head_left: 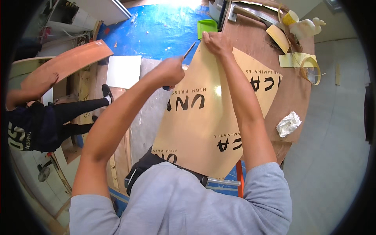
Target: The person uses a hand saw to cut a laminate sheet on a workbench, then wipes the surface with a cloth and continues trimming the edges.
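Watching left hand [169, 72] fisted round a thin blade tool [189, 50], tip at the tan laminate sheet [207, 125] edge. Right hand [217, 43] presses flat on the sheet's far corner, just beside the tip. I judge a slip could nick those fingers or tear the sheet.

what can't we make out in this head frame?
- Tool in the left hand: the fist hides its handle, and the tip is too thin to identify.
- Laminate sheet: near edge hidden by the person's torso.
- Right hand: fingertips curl over the sheet's far corner, grip unclear.
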### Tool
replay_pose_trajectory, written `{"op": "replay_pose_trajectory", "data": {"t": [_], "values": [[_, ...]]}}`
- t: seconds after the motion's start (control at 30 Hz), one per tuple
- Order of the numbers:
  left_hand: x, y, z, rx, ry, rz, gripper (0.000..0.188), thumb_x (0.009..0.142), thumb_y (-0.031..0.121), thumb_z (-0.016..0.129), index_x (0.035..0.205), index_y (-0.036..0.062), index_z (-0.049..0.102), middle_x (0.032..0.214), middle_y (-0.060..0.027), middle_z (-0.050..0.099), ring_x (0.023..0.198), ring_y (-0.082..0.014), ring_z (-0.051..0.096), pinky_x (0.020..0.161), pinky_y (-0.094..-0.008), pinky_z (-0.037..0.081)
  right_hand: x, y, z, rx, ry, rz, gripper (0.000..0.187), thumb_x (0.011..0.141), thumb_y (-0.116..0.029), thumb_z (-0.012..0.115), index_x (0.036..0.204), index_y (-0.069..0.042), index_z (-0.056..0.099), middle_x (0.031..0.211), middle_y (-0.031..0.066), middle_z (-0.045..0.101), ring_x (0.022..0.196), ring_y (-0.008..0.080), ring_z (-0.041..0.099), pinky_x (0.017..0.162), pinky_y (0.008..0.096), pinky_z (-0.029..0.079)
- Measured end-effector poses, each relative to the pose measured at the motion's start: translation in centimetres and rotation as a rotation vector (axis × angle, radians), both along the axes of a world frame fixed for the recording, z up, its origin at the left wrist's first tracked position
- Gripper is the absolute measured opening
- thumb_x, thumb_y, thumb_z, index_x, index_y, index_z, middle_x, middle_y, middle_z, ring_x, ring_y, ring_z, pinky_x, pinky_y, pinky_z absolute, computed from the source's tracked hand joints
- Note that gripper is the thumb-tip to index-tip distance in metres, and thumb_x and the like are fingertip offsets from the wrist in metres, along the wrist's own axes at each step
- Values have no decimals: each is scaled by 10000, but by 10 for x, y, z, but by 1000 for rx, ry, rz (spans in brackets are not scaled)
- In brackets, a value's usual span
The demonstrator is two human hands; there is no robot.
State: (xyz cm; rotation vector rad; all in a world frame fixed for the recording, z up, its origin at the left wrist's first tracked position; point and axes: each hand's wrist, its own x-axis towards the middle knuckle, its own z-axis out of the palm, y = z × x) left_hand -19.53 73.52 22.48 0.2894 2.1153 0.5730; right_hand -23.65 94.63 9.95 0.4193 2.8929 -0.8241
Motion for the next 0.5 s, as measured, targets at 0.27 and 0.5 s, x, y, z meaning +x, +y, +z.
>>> {"op": "replay_pose_trajectory", "data": {"t": [0.27, 0.5], "values": [[21, 7, -12, -108, -19, -58, 610, 875, -32, 447, 1484, -62, 420, 783, -190, 656, 555, -240, 642, 481, -377, 519, 3, -7, -2, -29, -18, 64, 611, 997, -495, 343, 1030, -70, 781, 1137, 243, 722, 1043, 462, 678, 926, 554, 514], [-15, 17, 22, -23, -82, 33, 418, 893, -13, 439, 1296, -73, 532, 717, -131, 604, 470, -209, 600, 415, -366, 496, -7, 2, -7, -26, -9, 56, 627, 1018, -513, 330, 1043, -75, 777, 1138, 239, 725, 1060, 453, 674, 943, 545, 505]]}}
